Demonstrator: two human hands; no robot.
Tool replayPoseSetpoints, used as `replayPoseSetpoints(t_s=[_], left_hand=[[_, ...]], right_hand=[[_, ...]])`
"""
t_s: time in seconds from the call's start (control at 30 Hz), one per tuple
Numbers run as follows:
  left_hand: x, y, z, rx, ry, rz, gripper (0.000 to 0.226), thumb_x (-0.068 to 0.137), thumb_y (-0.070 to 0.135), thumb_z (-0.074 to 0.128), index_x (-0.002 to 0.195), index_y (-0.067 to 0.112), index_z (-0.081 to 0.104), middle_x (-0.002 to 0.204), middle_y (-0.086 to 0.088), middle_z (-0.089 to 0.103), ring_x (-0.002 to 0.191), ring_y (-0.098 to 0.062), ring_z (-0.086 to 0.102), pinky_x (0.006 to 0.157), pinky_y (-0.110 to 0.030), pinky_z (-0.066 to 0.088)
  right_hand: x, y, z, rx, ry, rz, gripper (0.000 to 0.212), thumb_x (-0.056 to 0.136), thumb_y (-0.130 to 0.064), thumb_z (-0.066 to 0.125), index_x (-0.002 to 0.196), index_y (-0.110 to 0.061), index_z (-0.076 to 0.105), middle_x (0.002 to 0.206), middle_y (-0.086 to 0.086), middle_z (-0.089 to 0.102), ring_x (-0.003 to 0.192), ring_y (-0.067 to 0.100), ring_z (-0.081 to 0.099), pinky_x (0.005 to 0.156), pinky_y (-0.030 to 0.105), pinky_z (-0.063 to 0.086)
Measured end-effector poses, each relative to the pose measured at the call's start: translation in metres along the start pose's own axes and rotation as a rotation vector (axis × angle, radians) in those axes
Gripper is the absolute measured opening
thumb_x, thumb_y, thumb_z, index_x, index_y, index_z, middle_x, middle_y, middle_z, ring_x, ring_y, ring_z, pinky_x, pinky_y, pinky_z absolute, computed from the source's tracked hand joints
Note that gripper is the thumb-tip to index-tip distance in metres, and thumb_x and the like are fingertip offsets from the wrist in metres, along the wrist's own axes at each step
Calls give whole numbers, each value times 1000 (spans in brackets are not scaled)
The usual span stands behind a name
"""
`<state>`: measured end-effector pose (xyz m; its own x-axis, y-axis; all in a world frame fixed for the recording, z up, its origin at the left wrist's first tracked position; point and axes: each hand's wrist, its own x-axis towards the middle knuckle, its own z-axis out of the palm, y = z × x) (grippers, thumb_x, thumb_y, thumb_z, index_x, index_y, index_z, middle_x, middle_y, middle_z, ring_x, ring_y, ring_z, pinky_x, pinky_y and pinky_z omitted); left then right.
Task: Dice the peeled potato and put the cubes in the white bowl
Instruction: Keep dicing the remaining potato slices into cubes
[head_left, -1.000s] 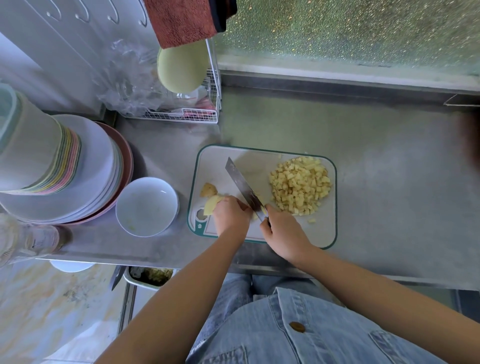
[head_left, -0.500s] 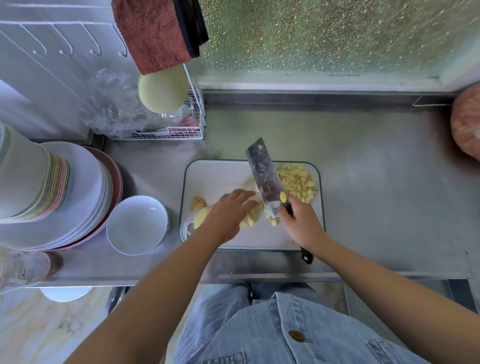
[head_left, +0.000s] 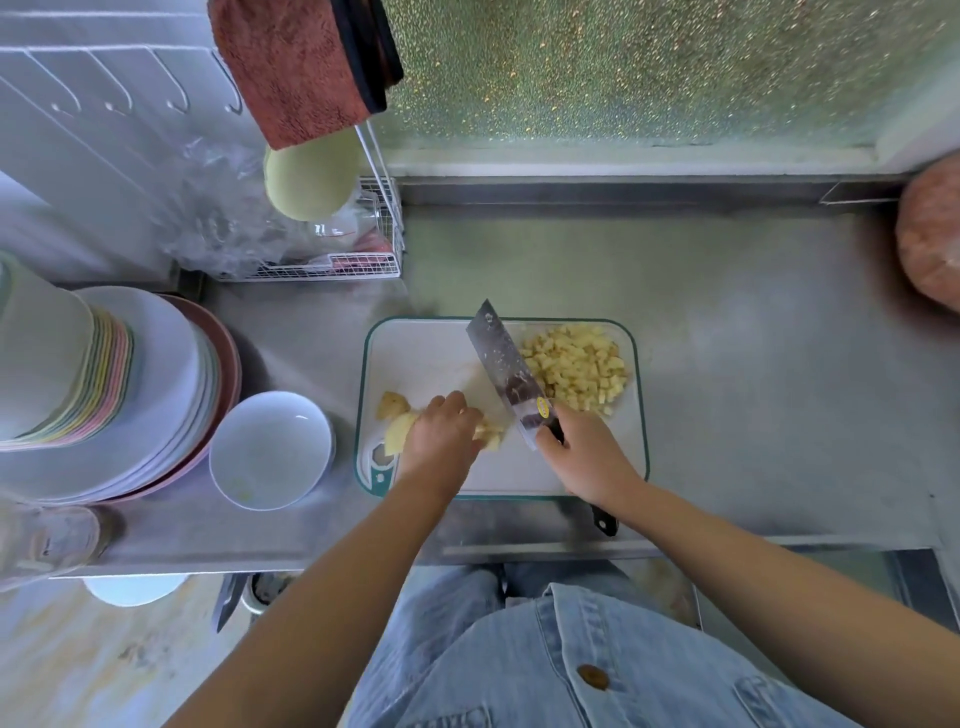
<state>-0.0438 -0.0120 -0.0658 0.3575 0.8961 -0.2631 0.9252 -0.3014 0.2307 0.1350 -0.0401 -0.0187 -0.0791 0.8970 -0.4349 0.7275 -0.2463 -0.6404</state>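
Dicing is what I am watching through the head camera, the only view I am getting. On the cutting board, the left hand is bearing down on the uncut potato chunk at the board's near left corner, fingers curled over it and bunched together. The right hand is gripping the handle of the knife, fingers wrapped round it, and the blade is angling across the board's middle; I cannot tell whether its edge is touching the board. A pile of cubes is filling the board's far right part. The white bowl is standing just left of the board, holding no cubes that I can see.

I am judging the job well along: most is cubed, one chunk is waiting, nothing is sitting in the bowl. The next move is calling for the blade to come down beside the left fingertips, knuckles tucked clear.

A round yellow sticker is sitting on the blade near the handle; I am finding its writing too small to read.
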Motion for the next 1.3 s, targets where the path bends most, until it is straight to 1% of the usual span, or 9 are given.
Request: replayPoseSetpoints(t_s=[0.07, 0.2, 0.37, 0.5, 0.63, 0.8, 0.93, 1.07, 1.3], left_hand=[[-7, 7, 6, -95, 37, -140, 33, 90, 30, 63, 119, 15, 63, 116, -6, 55, 108, -25, 51, 86, -33, 46], [-14, 18, 8, -221, 111, -247, 37, 84, 32, 69, 114, 12, 64, 110, -9, 56, 105, -27, 52, 81, -38, 48], [-19, 7, 13, -257, 222, -187, 25, 66, 15, 84, 89, 8, 74, 84, -10, 63, 80, -34, 61, 62, -39, 54], [-16, 8, 13, -254, 242, -132, 18, 58, 6, 88, 71, 9, 75, 70, -7, 62, 60, -30, 60, 47, -34, 52], [-14, 9, 14, -233, 247, -91, 18, 55, 2, 89, 63, 10, 74, 66, -7, 58, 54, -27, 57, 41, -29, 48], [-11, 9, 15, -163, 197, -91, 30, 41, -2, 92, 57, 12, 70, 62, -4, 53, 52, -23, 54, 34, -27, 43], [-10, 7, 17, -134, 177, -85, 31, 40, 1, 93, 57, 14, 71, 61, -3, 52, 53, -22, 53, 33, -25, 41], [-9, 6, 17, -200, 209, -90, 26, 46, 1, 91, 58, 13, 72, 60, -3, 54, 51, -24, 53, 36, -25, 43], [-17, -2, 20, -333, 272, -89, 19, 64, 6, 85, 78, 8, 73, 74, -7, 64, 65, -30, 60, 52, -34, 53]], right_hand=[[-1, -3, 2, -25, -24, -4, 28, 94, -15, 44, 70, -27, 33, 59, 0, 43, 51, 13, 37, 49, 26, 24], [-5, -6, 6, -70, -59, -41, 21, 94, -16, 43, 74, -17, 38, 58, 2, 42, 51, 15, 38, 49, 27, 24], [-10, -3, 15, -199, -69, -37, 12, 94, -17, 40, 84, -11, 44, 57, 2, 42, 53, 19, 43, 50, 32, 25], [-13, -3, 21, -227, -42, -22, 14, 94, -16, 40, 92, -5, 48, 60, 3, 43, 60, 25, 48, 54, 34, 29], [-13, -7, 26, -237, -41, -12, 11, 94, -15, 39, 83, -12, 40, 60, -1, 38, 63, 25, 46, 58, 33, 30], [-10, -13, 38, -254, -52, 22, 8, 95, -15, 38, 87, -14, 35, 62, -3, 37, 67, 25, 45, 61, 34, 31], [-8, -8, 45, -298, -36, 22, 6, 95, -16, 38, 93, -11, 40, 64, -3, 40, 73, 31, 54, 61, 34, 33], [-4, -10, 45, -296, -5, 21, 18, 95, -16, 37, 106, -6, 47, 68, 5, 48, 72, 34, 58, 62, 39, 42], [-9, -10, 33, -223, 20, -19, 8, 95, -14, 40, 88, -11, 42, 55, -3, 36, 59, 24, 45, 58, 34, 30]])
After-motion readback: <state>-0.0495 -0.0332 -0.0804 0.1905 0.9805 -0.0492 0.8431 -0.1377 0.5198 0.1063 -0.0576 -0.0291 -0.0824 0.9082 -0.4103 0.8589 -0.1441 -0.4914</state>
